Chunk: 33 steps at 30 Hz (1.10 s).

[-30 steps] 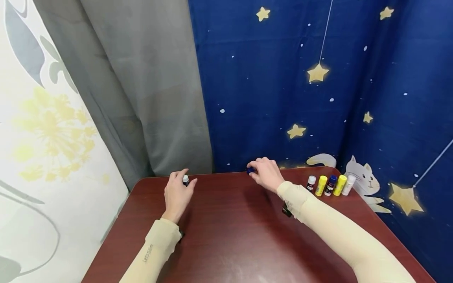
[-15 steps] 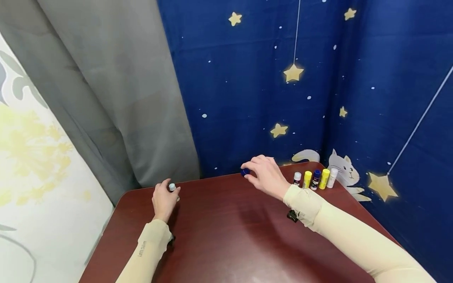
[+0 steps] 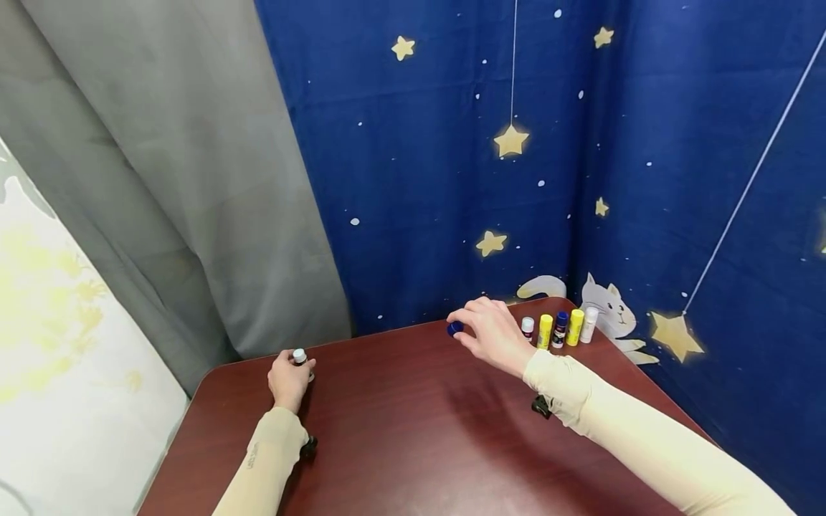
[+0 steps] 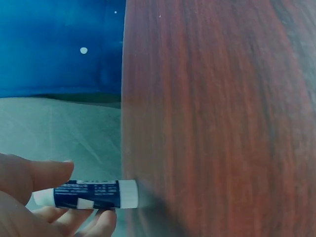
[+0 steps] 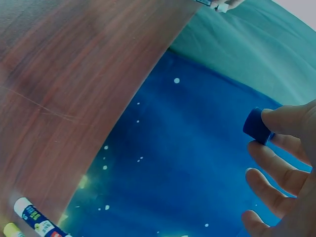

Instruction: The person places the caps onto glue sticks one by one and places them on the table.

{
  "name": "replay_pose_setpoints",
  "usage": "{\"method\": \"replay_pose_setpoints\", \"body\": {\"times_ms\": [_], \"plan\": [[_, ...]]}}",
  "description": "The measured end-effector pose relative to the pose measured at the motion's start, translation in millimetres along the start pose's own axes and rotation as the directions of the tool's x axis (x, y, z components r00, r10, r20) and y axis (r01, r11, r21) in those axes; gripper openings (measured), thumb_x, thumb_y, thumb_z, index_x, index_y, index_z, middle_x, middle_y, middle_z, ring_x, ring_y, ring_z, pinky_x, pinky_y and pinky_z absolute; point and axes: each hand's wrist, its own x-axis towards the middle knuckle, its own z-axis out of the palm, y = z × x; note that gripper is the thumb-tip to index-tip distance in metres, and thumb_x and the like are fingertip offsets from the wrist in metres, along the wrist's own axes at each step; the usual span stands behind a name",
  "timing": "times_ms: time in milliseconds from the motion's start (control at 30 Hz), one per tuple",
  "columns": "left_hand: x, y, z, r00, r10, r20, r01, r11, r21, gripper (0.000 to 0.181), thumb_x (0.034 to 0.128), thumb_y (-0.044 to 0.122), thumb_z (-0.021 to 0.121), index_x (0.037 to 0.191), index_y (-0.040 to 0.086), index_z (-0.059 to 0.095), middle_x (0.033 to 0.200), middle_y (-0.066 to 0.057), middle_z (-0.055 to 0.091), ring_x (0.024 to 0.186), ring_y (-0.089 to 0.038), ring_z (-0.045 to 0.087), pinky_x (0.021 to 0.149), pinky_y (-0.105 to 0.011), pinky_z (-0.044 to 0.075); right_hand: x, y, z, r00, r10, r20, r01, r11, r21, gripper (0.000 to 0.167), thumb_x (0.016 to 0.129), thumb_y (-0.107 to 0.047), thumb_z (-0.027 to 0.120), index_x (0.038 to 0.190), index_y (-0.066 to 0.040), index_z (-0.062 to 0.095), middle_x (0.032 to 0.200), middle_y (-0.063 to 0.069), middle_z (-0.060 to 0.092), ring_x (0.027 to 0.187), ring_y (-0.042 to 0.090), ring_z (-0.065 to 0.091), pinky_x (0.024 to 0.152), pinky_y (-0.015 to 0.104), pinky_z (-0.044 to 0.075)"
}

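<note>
Near the back left of the table, my left hand [image 3: 288, 380] grips an upright glue stick [image 4: 91, 194], its thumb on one side and its fingers on the other. The glue stick has a dark blue label, a pale cap and a white base. My right hand [image 3: 497, 335] is raised over the back of the table, left of a row of glue sticks. A small dark blue cap [image 5: 258, 126] is pinched between its thumb and index finger. The other fingers [image 5: 269, 195] of that hand are spread and loosely bent.
Several glue sticks stand in a row at the back right: a white-capped dark one [image 3: 528, 328], a yellow one [image 3: 545, 331], a dark blue one [image 3: 559, 330], another yellow one [image 3: 575, 327] and a white one [image 3: 589, 325]. Curtains [image 3: 419, 179] hang behind the table [image 3: 387, 430].
The head view has turned right. My left thumb and fingers have come in around the glue stick. My right hand has moved right with the blue cap, closer to the row.
</note>
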Motion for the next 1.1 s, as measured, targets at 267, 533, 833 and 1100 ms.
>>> {"method": "replay_pose_setpoints", "body": {"times_ms": [267,533,833,1100], "plan": [[-1.1,-11.5,1.6,0.997,-0.074,0.037,0.077,0.995,-0.066,0.04,0.0859,0.019,0.081,0.118,-0.003,0.07,0.108,-0.025,0.07,0.108,-0.046,0.055,0.097,-0.058,0.041,-5.4,1.7,5.3,1.0,0.005,0.001,-0.005,1.0,0.004,0.023,0.087,-0.026,0.08,0.11,-0.024,0.076,0.101,-0.005,0.07,0.102,0.021,0.06,0.086,0.047,0.045],[-3.0,-9.8,-1.3,0.996,-0.087,-0.031,0.082,0.987,-0.135,0.037,0.0864,0.025,0.081,0.115,0.004,0.074,0.103,-0.019,0.073,0.105,-0.041,0.059,0.096,-0.052,0.042,-5.7,4.0,7.0,1.0,0.018,-0.005,-0.018,1.0,0.012,0.023,0.088,-0.026,0.079,0.11,-0.026,0.075,0.101,-0.006,0.07,0.102,0.02,0.059,0.087,0.046,0.044],[-8.3,12.2,-17.0,0.983,-0.018,-0.183,-0.012,0.986,-0.164,0.041,0.0868,0.022,0.082,0.119,0.005,0.061,0.109,-0.016,0.073,0.103,-0.036,0.063,0.099,-0.051,0.035,-3.9,1.2,1.1,0.999,0.039,-0.011,-0.038,0.998,0.052,0.025,0.087,-0.024,0.081,0.111,-0.026,0.075,0.1,-0.005,0.07,0.102,0.02,0.059,0.088,0.047,0.045],[-25.6,42.6,-28.8,0.966,0.075,-0.248,-0.124,0.975,-0.186,0.036,0.0849,0.021,0.083,0.115,0.009,0.066,0.105,-0.012,0.073,0.098,-0.032,0.064,0.097,-0.051,0.037,2.2,-0.6,-9.6,0.998,0.028,-0.052,-0.024,0.997,0.077,0.024,0.087,-0.024,0.081,0.111,-0.025,0.075,0.096,-0.005,0.07,0.097,0.019,0.059,0.083,0.047,0.046]]}}
